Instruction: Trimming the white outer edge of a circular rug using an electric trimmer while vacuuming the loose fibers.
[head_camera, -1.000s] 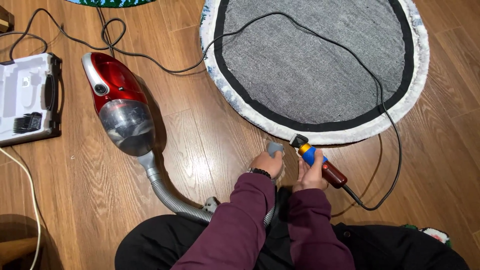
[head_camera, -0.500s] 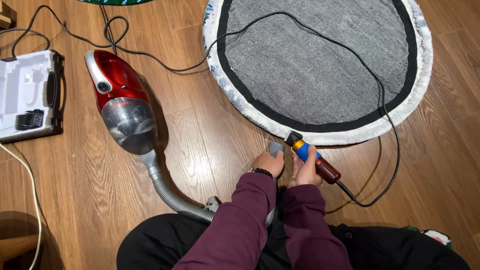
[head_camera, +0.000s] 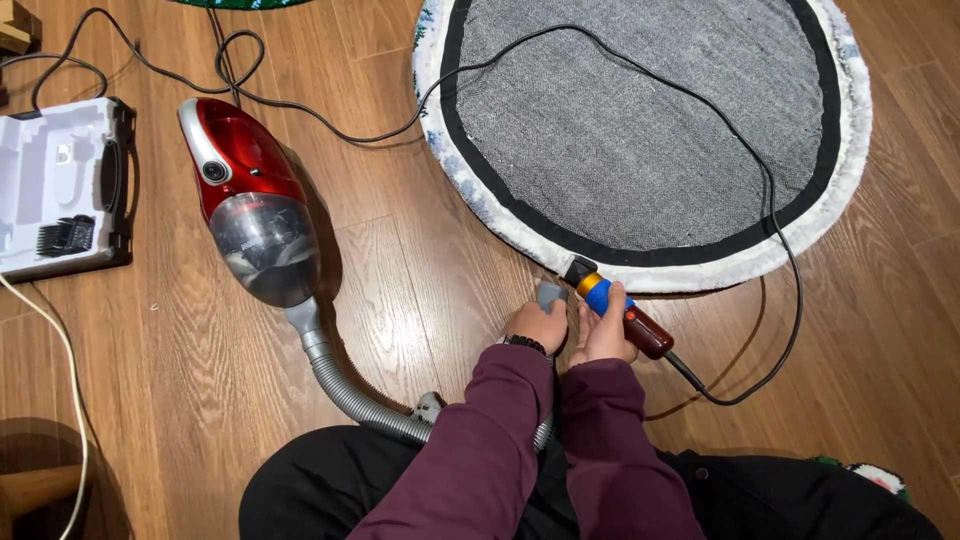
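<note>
My right hand (head_camera: 602, 330) grips a corded electric trimmer (head_camera: 620, 309) with a blue and orange collar and a dark red body; its black head touches the white fluffy edge of the round rug (head_camera: 640, 130), which lies face down with grey backing and a black border. My left hand (head_camera: 537, 325) holds the grey nozzle (head_camera: 551, 295) of a vacuum hose right beside the trimmer head. The grey ribbed hose (head_camera: 340, 385) runs back to a red hand vacuum (head_camera: 250, 215) lying on the wooden floor to my left.
The trimmer's black cord (head_camera: 770, 230) loops across the rug and floor. An open white tool case (head_camera: 60, 190) sits at the left edge. A white cable (head_camera: 60, 370) runs down the left side. My dark trousers fill the bottom.
Both hands, with trimmer and nozzle, have shifted slightly left along the rug's edge, staying close together. The view has shifted a little too.
</note>
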